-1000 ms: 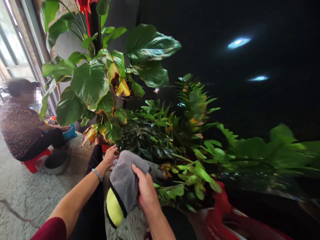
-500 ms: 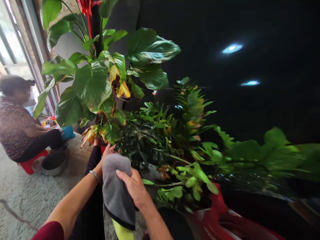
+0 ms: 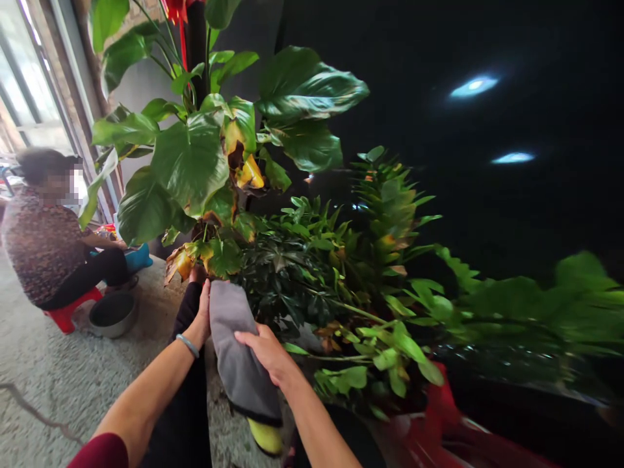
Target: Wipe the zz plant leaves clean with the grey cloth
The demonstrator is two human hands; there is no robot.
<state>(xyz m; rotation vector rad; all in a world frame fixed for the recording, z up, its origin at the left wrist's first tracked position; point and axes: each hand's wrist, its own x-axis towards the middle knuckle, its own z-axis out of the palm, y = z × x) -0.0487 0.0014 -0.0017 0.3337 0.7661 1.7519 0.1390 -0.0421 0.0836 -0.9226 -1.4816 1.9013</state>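
Observation:
A grey microfibre cloth [image 3: 238,344] with black edging hangs lengthwise between my hands, its yellow reverse side showing at the lower end. My right hand [image 3: 270,354] grips its right side, thumb lying across the grey face. At the cloth's far left edge, my left hand [image 3: 201,318] is closed on it; most of its fingers are hidden behind the fabric. A bracelet circles the left wrist. Just beyond the left hand, yellowed, browned leaves [image 3: 182,263] hang at the foot of a large-leaved potted plant [image 3: 190,156].
More green plants [image 3: 312,260] crowd the right side before a dark glossy surface [image 3: 429,123]. A red object [image 3: 439,416] lies low right. Another person [image 3: 53,234] sits at left on a red stool [image 3: 73,312], beside a grey basin [image 3: 113,315].
The cloth has stretched out longer, its far end drawn up against my left hand and its lower end swung right. Less yellow shows. The view has shifted slightly left.

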